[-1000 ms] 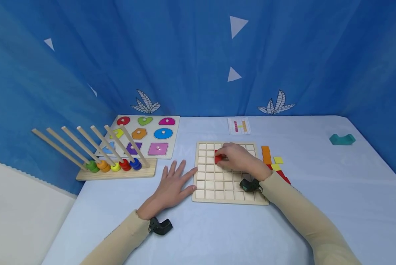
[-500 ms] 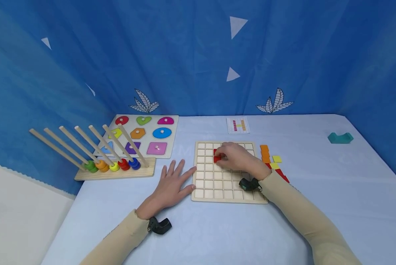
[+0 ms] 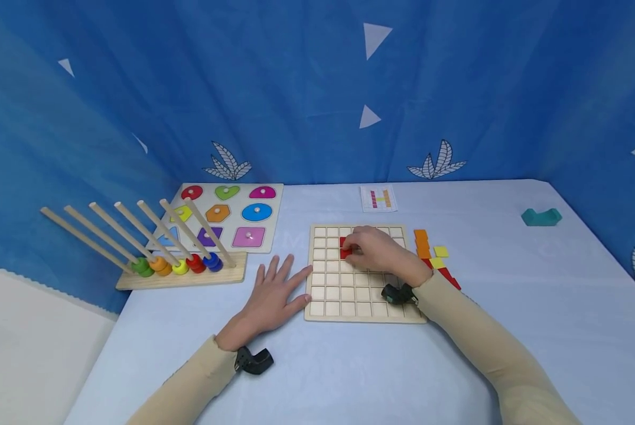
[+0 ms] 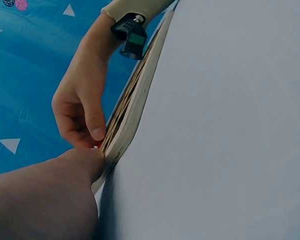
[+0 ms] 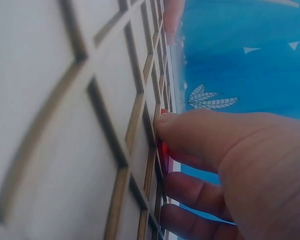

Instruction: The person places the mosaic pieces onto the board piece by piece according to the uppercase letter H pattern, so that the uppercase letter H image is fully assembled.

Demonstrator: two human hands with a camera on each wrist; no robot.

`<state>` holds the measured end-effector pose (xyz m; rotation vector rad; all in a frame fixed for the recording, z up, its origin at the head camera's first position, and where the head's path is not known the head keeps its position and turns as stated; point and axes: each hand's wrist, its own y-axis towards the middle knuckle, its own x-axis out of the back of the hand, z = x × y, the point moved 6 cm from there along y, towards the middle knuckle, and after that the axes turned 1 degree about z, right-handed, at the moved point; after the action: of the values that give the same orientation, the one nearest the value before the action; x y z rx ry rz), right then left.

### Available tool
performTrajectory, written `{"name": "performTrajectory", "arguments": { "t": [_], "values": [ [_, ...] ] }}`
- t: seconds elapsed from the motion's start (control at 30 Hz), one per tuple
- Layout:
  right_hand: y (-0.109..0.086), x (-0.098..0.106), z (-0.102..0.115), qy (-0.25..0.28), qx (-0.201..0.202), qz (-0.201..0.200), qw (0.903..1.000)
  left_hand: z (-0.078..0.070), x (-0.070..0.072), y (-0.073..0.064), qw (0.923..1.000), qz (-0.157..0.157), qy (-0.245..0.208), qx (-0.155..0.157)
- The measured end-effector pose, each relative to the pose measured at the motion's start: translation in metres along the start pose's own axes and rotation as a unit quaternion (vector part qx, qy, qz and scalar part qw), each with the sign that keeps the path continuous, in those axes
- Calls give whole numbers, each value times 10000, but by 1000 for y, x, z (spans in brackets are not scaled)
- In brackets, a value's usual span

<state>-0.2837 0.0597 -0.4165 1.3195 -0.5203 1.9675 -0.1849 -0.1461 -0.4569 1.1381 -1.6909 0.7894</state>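
Right-hand grip [image 3: 370, 248] was narrow, thumb and fingertips pinching a red square tile [image 3: 346, 253] at the pale wooden grid board [image 3: 332, 293]. Tile was in the third column from the board's left edge, toward the far side; fingers partly hid it, so could not tell if it was fully seated. Left hand [image 3: 271, 302] lay flat on the white-covered worktop [image 3: 349, 372], fingers spread, index finger and thumb at the board's left edge. Loose stock sat just off the board's right side: orange square tiles [image 3: 422, 244] in an overlapping row, two yellow square tiles [image 3: 436, 263], more red tiles [image 3: 449, 278] partly behind the right wrist. White printed pattern card [image 3: 378, 199] lay beyond the far edge. To the left: wooden peg stand with coloured rings [image 3: 184, 280], in front of a white shape-puzzle board [image 3: 232, 224]. Teal curved block [image 3: 541, 218] sat far right, well apart.
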Motion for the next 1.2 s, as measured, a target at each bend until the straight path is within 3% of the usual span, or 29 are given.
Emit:
{"name": "performTrajectory", "arguments": {
  "t": [0.67, 0.83, 1.2],
  "values": [
    [-12, 21, -3, 405, -199, 198, 9988, -2, 1, 0, 10000, -64, -48, -33],
    [-24, 32, -18, 246, -239, 59, 9994, -1, 1, 0, 9999, -100, -47, -20],
    [-66, 52, -63, 8, -1102, -90, 9939, 0, -1, 0, 10000, -69, -32, 9]
  ]
}}
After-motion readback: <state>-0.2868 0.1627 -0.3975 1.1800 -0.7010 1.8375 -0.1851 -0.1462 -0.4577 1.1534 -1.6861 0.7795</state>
